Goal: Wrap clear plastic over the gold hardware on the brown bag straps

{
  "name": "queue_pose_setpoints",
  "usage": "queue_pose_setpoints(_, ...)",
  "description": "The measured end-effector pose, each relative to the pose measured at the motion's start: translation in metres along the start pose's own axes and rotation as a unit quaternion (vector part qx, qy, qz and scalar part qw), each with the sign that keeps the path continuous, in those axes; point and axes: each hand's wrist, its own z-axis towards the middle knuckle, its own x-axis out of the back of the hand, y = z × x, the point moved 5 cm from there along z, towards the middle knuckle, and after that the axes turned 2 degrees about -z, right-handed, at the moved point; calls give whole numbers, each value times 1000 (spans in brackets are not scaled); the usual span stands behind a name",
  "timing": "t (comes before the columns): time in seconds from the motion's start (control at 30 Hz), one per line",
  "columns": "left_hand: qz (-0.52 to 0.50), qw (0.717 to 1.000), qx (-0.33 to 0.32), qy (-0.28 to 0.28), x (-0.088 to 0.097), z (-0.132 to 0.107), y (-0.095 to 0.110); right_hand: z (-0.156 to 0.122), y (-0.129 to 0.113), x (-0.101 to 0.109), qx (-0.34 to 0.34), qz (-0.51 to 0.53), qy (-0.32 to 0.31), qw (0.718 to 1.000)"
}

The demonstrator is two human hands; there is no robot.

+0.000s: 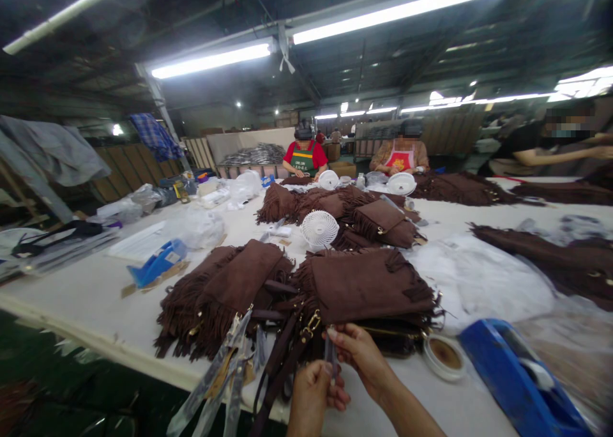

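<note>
Close to the table's front edge, my left hand (311,389) is closed around the lower part of a narrow, plastic-wrapped strip (331,355). My right hand (357,347) pinches the top of the same strip, just below a stack of dark brown fringed bags (368,287). Left of my hands lie brown straps (280,357) with gold-coloured clasps (311,325). Clear plastic sleeves (234,373) hang over the table edge beside them. A second pile of fringed bags (239,277) lies to the left. What my curled left fingers cover is partly hidden.
A blue tape dispenser (522,373) and a round white tub (444,356) stand to my right. Another blue dispenser (160,262) sits at left. A white fan (320,230) and more brown bags (383,220) lie ahead. Several people work across the table.
</note>
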Motion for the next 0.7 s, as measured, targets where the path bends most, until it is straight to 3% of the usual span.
queue_pose_setpoints(0.4,27,1000,-9,-6,7,11,-13,1,-1,-2,3,-8,-10,1000)
queue_pose_setpoints(0.57,37,998,29,-33,6,16,-20,2,-4,3,12,-25,-15,1000)
queue_pose_setpoints(0.7,121,992,33,-31,17,9,-7,-5,-16,23,27,-61,64,996)
